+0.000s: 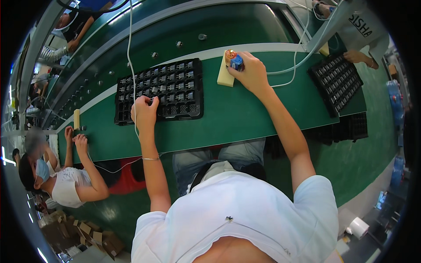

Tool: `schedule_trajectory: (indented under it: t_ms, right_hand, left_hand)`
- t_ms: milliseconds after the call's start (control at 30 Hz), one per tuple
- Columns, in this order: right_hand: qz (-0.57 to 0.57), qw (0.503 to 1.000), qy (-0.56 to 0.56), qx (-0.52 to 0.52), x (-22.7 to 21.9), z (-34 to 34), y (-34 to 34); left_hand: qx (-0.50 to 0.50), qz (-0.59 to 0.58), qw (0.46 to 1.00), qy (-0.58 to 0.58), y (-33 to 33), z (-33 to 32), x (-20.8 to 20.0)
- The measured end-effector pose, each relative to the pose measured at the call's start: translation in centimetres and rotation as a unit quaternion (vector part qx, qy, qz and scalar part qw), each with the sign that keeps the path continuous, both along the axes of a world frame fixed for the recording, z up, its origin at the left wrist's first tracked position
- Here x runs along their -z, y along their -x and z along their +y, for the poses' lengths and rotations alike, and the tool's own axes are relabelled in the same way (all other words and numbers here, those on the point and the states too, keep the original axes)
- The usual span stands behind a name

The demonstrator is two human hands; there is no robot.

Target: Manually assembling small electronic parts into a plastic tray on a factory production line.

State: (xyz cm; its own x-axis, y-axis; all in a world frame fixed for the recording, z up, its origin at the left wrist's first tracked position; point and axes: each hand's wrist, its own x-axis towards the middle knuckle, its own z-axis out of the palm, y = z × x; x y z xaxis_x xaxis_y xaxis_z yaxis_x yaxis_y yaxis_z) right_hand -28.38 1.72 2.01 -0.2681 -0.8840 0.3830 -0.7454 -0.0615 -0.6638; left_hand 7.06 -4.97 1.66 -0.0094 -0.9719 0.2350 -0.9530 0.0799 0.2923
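On the green bench, a black compartment tray (198, 115) holds rows of small metal-and-black parts (163, 79). My left hand (144, 113) is over its near left part, fingers and thumb curled together at the compartments. What they pinch is hidden. Farther right, my right hand (253, 73) grips a small blue piece with a round copper-coloured top, which looks like a wound coil part (236, 60). It is held just over a pale yellow block (225, 79), and I cannot tell whether the two touch.
A white cable (130, 48) hangs across the tray beside my left hand. Loose small parts (179, 44) sit along the dark green strip beyond the bench edge. Co-workers sit at left (72, 184) and stand at far right, where a second black tray (335, 83) lies. White tubes (285, 70) cross the right.
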Motion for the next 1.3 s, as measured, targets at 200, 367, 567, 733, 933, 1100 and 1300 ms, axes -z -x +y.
schedule_trajectory:
  t_ms: [200,367,567,733,933,1100,1300]
  right_hand:
    - [0.012,0.999,0.03,0.007,0.4,-0.2,0.1]
    - [0.01,1.0,0.013,0.009,0.4,-0.5,0.1]
    - [0.026,1.0,0.006,0.009,0.8,-1.5,0.7]
    - [0.015,1.0,0.02,0.015,0.9,-4.3,1.5]
    - [0.045,0.997,-0.035,0.052,2.4,-12.1,5.7]
    - [0.088,0.991,-0.041,0.09,3.9,-15.7,7.5]
    - [0.13,0.989,-0.046,0.05,3.4,-15.4,7.6]
  left_hand:
    - [0.089,0.166,0.979,0.079,0.7,0.5,0.5]
    - [0.148,0.362,0.92,-0.005,2.7,1.8,1.3]
    - [0.215,0.392,0.893,-0.052,6.8,4.2,1.5]
    - [0.213,0.377,0.901,-0.033,8.1,4.7,1.9]
    - [0.221,0.406,0.885,-0.061,8.1,4.4,2.1]
    - [0.221,0.432,0.868,-0.102,7.9,4.0,2.2]
    - [0.228,0.493,0.832,-0.119,7.8,3.7,2.7]
